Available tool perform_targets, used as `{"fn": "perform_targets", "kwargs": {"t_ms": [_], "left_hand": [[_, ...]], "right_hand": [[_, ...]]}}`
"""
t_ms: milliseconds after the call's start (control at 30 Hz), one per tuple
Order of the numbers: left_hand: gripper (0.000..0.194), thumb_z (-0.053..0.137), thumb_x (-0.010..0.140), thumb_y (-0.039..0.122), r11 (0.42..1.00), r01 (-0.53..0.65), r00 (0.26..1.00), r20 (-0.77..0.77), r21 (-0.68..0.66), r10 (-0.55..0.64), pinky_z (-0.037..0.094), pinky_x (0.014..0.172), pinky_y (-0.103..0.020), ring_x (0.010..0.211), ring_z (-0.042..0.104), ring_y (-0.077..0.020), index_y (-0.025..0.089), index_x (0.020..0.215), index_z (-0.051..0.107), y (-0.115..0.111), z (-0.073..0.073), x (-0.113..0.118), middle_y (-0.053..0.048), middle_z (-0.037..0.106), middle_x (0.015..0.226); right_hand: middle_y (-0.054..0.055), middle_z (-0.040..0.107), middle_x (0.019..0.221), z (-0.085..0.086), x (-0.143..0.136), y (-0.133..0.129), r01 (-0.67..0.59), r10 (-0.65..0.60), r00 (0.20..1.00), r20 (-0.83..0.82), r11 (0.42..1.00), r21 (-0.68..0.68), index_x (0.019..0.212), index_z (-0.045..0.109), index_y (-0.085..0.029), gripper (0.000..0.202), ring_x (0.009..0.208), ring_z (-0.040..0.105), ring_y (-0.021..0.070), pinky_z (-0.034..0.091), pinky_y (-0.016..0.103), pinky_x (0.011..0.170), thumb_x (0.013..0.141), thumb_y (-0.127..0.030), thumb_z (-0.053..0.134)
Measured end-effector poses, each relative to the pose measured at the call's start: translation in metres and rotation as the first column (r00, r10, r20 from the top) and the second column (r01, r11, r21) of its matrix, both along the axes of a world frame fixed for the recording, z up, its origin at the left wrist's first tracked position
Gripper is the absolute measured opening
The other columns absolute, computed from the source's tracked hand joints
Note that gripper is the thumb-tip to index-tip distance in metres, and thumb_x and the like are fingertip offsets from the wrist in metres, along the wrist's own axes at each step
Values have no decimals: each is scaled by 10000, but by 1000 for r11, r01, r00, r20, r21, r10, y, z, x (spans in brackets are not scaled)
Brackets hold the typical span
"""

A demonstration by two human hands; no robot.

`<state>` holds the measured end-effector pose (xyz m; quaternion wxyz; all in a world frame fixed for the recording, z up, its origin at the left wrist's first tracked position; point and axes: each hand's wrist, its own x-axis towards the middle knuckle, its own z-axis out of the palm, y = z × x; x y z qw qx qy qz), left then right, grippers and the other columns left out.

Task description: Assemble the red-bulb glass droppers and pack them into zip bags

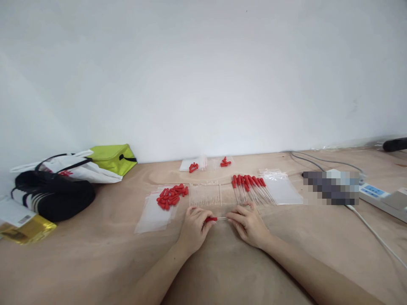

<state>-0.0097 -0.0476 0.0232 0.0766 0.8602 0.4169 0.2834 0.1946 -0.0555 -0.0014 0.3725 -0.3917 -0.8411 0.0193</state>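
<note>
My left hand (194,229) pinches a red rubber dropper bulb (211,219). From the bulb's right end a thin clear dropper tube (221,218) runs into the closed fingers of my right hand (249,224). How far the tube sits inside the bulb cannot be made out. Beyond my left hand, loose red bulbs (171,197) are heaped partly over clear plastic bags (152,217). Bare tubes (205,195) lie in a row in the middle. Past my right hand are several droppers with red bulbs fitted (249,181), fanned beside more clear bags (282,189).
Near the wall, two small groups of red bulbs (193,167) lie with more clear plastic. On the left are a lime-green bag (111,157), a black bag (65,199) and a yellow package (30,231). A power strip (373,192) and cables (378,235) occupy the right.
</note>
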Motion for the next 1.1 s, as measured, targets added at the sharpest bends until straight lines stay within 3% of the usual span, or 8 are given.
{"fn": "perform_targets", "kwargs": {"t_ms": [133,300,567,1100], "left_hand": [[200,423,870,282,994,108,991,77,-7,-107,409,695,-309,713,573,-167,194,842,601,1,-4,-1,-27,657,755],[252,408,879,295,986,166,982,89,-4,-165,410,691,-312,676,572,-161,196,792,623,1,-10,0,-32,651,714],[199,431,864,240,996,89,996,24,-4,-89,266,911,-422,676,596,-139,207,773,604,-1,-6,-1,8,665,704],[153,440,841,239,991,127,990,-73,40,-124,241,931,-416,678,586,-145,202,772,572,-5,-8,1,6,651,704]], "right_hand": [[12,620,770,0,2,3,-45,45,999,9,999,-12,939,625,-233,238,717,543,114,267,330,778,838,-145,428],[-2,625,791,2,3,7,-82,85,995,61,995,-53,937,630,-266,264,724,546,115,259,330,756,832,-134,427],[7,590,700,2,-3,1,5,-10,994,107,999,48,847,635,-214,234,627,482,113,216,313,678,818,-140,415],[-4,578,672,-3,-14,-3,-54,60,995,75,995,-86,773,584,-185,252,609,470,103,232,279,658,858,-161,348]]}}
